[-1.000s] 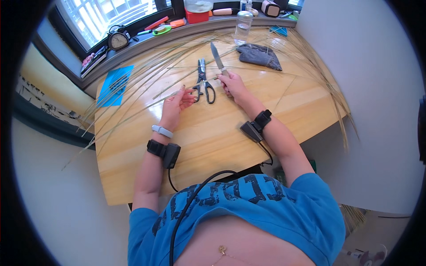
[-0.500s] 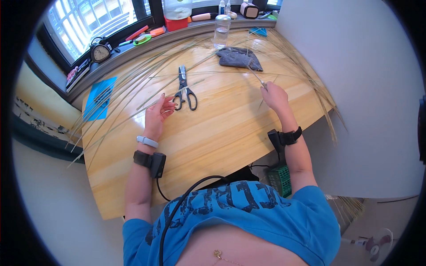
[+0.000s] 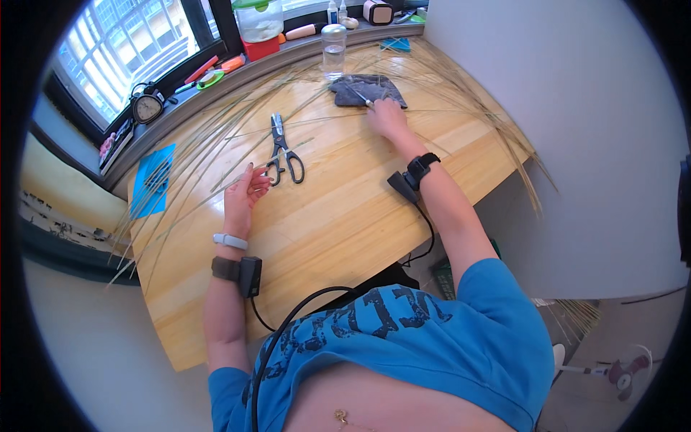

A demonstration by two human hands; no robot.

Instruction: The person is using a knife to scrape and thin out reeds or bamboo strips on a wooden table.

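- Wooden surface [image 3: 345, 237]: pale planks, long thin grass-like stalks [image 3: 216, 155] fanned over far half and spilling past left and right edges.
- Grey cloth [image 3: 353, 90] at far edge, towards right corner; clear jar w/ silver lid [image 3: 333, 50] just beyond it.
- Blue paper sheet [image 3: 152, 180] near left edge, under some stalks.
- Black-handled scissors [image 3: 282, 147] mid-surface, lying flat, blades shut, pointing to far edge; untouched.
- Right hand [image 3: 386, 117] stretched to far edge, at near edge of cloth; grip pressed together on a thin blade-like tool [image 3: 360, 96] lying across cloth. Tool's kind too small to tell.
- Left hand [image 3: 241, 193] resting near surface middle, just left of scissor handles; grip loosely spread, fingers part curled, nothing held; a stalk or two pass by fingertips, contact unclear.
- Progress, as judged: early. Stalks loose, uncut, unsorted, no bundle or woven piece visible. Tool being taken up at cloth; all stalk work left.
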